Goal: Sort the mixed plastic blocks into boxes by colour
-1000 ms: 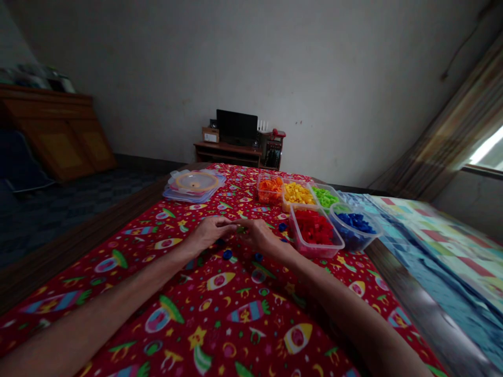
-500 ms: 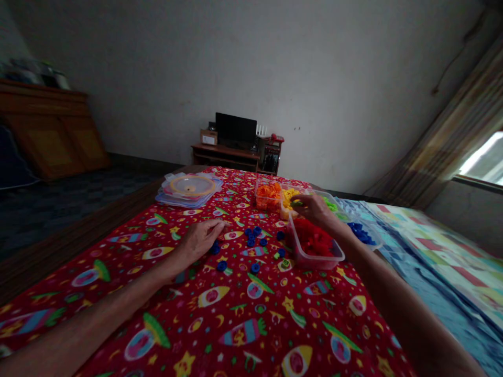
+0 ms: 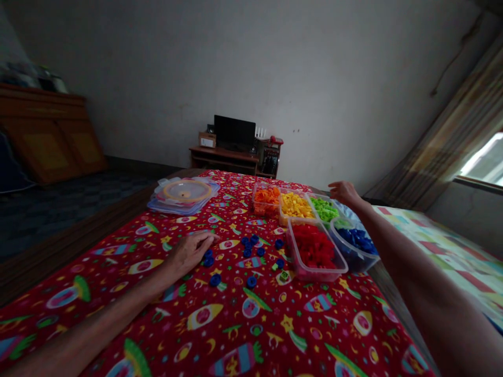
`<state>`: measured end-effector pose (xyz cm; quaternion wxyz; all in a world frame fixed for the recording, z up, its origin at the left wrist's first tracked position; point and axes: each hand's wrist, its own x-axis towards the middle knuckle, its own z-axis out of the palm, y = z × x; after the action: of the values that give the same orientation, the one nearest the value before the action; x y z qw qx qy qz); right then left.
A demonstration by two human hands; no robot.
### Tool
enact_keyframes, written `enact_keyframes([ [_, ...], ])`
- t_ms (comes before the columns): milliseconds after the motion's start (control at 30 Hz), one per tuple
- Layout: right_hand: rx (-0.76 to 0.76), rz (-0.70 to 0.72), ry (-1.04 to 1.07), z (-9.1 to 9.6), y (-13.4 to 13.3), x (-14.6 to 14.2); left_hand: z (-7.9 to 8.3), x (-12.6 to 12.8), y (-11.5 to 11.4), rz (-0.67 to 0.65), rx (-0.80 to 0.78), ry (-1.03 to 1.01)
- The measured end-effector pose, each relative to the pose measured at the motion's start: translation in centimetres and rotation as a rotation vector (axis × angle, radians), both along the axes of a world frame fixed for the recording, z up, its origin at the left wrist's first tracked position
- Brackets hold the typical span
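My left hand (image 3: 190, 252) rests on the red patterned tablecloth with its fingers stretched out and nothing visible in them. Close to its fingertips lie small round blue pieces (image 3: 208, 261); several more blue pieces (image 3: 247, 252) are scattered to the right. My right hand (image 3: 346, 193) is raised behind the tub of green pieces (image 3: 324, 210), its fingers a little apart and no object showing in them. Nearer me stands a tub of red pieces (image 3: 314, 248), with yellow pieces (image 3: 295, 205) behind it. A few small green blocks (image 3: 283, 275) sit beside the red tub.
A tub of orange pieces (image 3: 267, 199) and a tub of blue pieces (image 3: 357, 241) flank the others. Stacked plastic lids (image 3: 184, 195) lie at the far left of the table. A bed (image 3: 432, 246) stands to the right. A monitor (image 3: 234, 132) is by the wall.
My right hand has moved right and slightly up, away from the yellow tub, uncovering the yellow and green pieces. My left hand stays by the blue pieces; the view has shifted slightly.
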<state>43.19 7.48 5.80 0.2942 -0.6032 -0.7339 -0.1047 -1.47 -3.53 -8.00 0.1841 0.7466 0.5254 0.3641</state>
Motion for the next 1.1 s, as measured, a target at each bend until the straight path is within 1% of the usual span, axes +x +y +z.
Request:
enact_keyframes([
  [133,-0.114,-0.047,0.021,0.3,-2.2,-1.4,0.1,-0.5,0.6,-0.07,-0.003,0.052],
  [233,-0.157,0.011,0.082,0.6,-4.4,-3.5,0.5,-0.7,0.9,-0.109,-0.05,0.079],
  [333,-0.182,0.207,0.158,0.1,-7.2,-6.9,1.0,-0.8,0.8,-0.15,-0.122,0.116],
  [400,-0.182,0.362,0.146,-0.8,-9.6,-9.7,1.3,-0.7,0.6,-0.202,-0.159,0.141],
  [467,-0.194,0.496,0.071,-2.0,-12.1,-12.4,1.6,-0.8,0.4,-0.276,-0.195,0.167],
  [533,-0.27,0.625,-0.03,-3.2,-14.3,-14.7,2.0,-1.1,0.3,-0.354,-0.213,0.214],
  [600,-0.338,0.704,-0.132,-4.3,-15.8,-16.3,2.3,-1.5,0.3,-0.417,-0.195,0.289],
  [667,-0.37,0.69,-0.249,-5.3,-16.7,-17.0,2.6,-2.0,0.3,-0.465,-0.158,0.369],
  [733,-0.367,0.591,-0.385,-6.2,-17.2,-17.1,2.6,-2.3,0.5,-0.489,-0.126,0.424],
  [800,-0.351,0.508,-0.508,-7.2,-17.4,-16.8,2.4,-2.5,0.6,-0.48,-0.106,0.447],
  [867,-0.329,0.495,-0.591,-8.1,-17.5,-16.3,2.2,-2.4,0.7,-0.451,-0.087,0.456],
  [967,-0.309,0.543,-0.617,-8.8,-17.4,-15.6,1.7,-2.0,0.7,-0.411,-0.045,0.471],
  [1033,-0.329,0.56,-0.593,-8.5,-17.3,-15.4,1.5,-1.7,0.7,-0.386,-0.007,0.478],
  [1100,-0.353,0.535,-0.557,-7.9,-17.3,-15.2,1.2,-1.3,0.6,-0.363,0.02,0.468],
])
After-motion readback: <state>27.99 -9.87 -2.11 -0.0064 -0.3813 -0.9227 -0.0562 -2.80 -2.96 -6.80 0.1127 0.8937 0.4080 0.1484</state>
